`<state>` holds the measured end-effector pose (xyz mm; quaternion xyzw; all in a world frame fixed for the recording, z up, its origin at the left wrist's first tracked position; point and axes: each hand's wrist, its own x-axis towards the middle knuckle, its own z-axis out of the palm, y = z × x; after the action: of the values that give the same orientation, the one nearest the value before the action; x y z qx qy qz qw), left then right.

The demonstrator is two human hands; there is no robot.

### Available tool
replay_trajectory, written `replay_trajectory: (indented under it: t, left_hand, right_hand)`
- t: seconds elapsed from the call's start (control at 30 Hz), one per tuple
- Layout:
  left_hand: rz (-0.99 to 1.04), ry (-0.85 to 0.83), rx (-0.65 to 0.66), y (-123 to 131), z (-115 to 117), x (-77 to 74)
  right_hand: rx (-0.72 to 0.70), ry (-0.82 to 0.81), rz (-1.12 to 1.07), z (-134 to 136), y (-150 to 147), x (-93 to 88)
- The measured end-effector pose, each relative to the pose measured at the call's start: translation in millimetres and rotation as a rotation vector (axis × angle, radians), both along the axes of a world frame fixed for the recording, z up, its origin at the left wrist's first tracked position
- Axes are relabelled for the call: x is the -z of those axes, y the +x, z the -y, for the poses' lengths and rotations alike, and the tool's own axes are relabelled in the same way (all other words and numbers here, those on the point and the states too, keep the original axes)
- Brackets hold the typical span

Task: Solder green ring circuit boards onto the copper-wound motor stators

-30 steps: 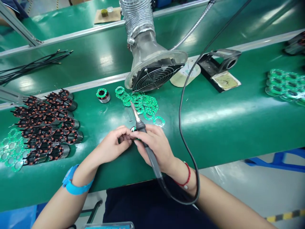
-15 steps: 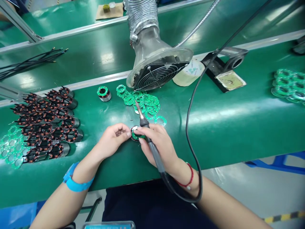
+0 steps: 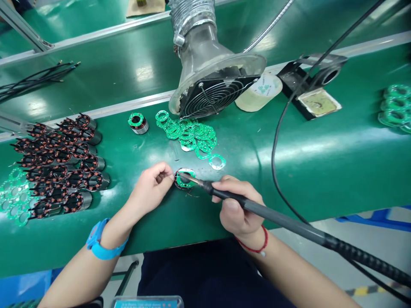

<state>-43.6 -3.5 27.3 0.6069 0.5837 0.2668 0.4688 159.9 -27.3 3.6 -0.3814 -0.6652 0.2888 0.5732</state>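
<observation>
A motor stator [image 3: 180, 185] topped by a green ring-shaped circuit board [image 3: 189, 183] stands on the bench in front of me. At its left edge, the thumb and forefinger of my left hand [image 3: 152, 186] are pinched together; what lies between them is too small to make out. My right hand [image 3: 240, 203] grips a soldering iron [image 3: 263, 210] like a pen from the right. The iron's metal tip reaches across the ring board to its left side, close to my left fingertips. Fine loose wires show by the stator's lower edge.
Loose green ring boards [image 3: 195, 134] lie in a pile beyond the stator, beside another board-topped stator [image 3: 138, 124]. Rows of stators [image 3: 64, 167] stand left. A fume extractor hood [image 3: 215, 90] hangs overhead; a tape roll [image 3: 260, 92] and iron stand [image 3: 305, 94] are behind. The iron's cable [image 3: 274, 167] loops at right.
My right hand has drawn back right from the stator and swung the soldering iron down, so its tip now points left onto the board. My left hand stays pinched at the stator's edge.
</observation>
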Motion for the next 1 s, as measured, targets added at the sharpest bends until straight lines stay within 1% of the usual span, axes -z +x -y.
replay_trajectory:
  t: [0.3,0.47,0.73,0.87,1.0]
  left_hand:
    - [-0.102,0.086,0.023,3.9,0.8,-6.5]
    - [-0.143,0.144,0.044,6.1,-0.2,-11.0]
    - [-0.182,0.166,0.060,7.4,-0.6,-12.7]
    - [-0.204,0.175,0.072,5.8,-0.6,-11.7]
    - [-0.194,0.190,0.085,5.3,-0.8,-11.2]
  right_hand:
    - [0.005,-0.033,-0.043,0.8,-1.1,4.9]
    - [0.042,-0.022,-0.034,0.9,-1.4,6.1]
    - [0.051,0.002,-0.001,0.9,0.1,3.8]
    - [-0.015,-0.031,0.092,-6.9,-7.9,-2.4]
    - [-0.192,-0.035,0.366,-18.6,-15.8,-9.1]
